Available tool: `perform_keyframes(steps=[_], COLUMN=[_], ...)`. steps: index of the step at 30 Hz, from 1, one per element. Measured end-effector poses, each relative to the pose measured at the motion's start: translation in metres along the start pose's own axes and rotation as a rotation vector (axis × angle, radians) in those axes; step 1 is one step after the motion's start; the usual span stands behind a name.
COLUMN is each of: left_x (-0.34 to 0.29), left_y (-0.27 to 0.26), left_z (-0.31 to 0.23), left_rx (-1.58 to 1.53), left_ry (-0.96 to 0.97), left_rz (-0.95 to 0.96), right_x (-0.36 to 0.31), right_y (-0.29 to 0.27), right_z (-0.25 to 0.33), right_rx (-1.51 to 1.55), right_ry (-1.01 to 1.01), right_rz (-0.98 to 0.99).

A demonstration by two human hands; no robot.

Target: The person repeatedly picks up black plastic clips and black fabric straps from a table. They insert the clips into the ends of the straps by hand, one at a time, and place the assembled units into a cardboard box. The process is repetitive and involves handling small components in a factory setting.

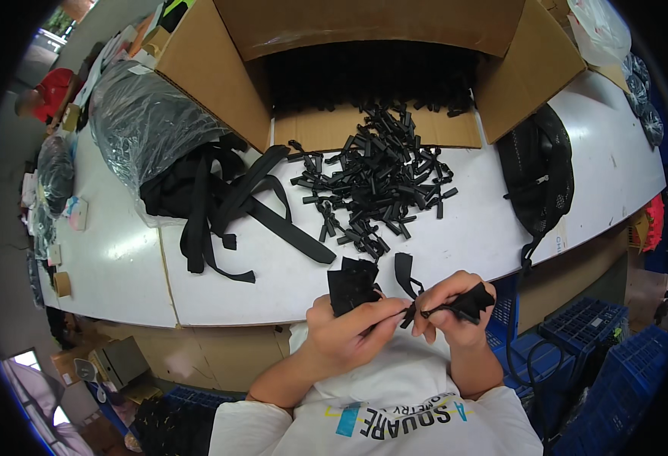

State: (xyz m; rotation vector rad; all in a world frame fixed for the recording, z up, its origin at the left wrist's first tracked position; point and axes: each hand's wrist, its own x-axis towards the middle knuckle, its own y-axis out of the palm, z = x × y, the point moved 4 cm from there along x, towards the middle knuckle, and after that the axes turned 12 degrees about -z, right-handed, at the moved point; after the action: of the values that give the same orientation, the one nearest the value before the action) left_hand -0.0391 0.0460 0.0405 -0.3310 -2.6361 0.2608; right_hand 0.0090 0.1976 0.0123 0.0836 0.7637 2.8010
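At the table's near edge my left hand (345, 330) is closed in a pinch, with a folded piece of black fabric (351, 283) standing up out of it. My right hand (454, 308) pinches close beside it, with another bit of black cloth (477, 299) bunched in its fingers. Between the fingertips is a small dark part, too small to make out. A short black strap end (403, 267) sticks up behind the hands. Just beyond lies a heap of small black plastic pulls (383, 178), apparently with cord loops.
An open cardboard box (376, 129) full of black pieces lies behind the heap. Black straps (277, 224) spill from a clear plastic bag (147, 114) at left. A black mesh pouch (539, 171) lies at right. Blue crates (623, 380) stand below the table.
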Motion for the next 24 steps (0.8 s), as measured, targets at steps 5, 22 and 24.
perform_keyframes(steps=[5,22,24], left_x=[-0.003,-0.002,-0.001], left_y=[0.002,0.001,0.0], left_z=[0.001,0.007,0.005], left_rx=[-0.018,0.012,0.02], left_ry=[0.04,0.132,0.116], left_rz=[-0.001,0.087,0.093], right_x=[-0.002,-0.003,-0.003], right_y=[0.004,0.01,0.01], right_z=[-0.001,0.0,0.0], right_rx=[0.157,0.088,0.092], right_ry=[0.203,0.464,0.474], right_rz=[-0.064,-0.088,-0.088])
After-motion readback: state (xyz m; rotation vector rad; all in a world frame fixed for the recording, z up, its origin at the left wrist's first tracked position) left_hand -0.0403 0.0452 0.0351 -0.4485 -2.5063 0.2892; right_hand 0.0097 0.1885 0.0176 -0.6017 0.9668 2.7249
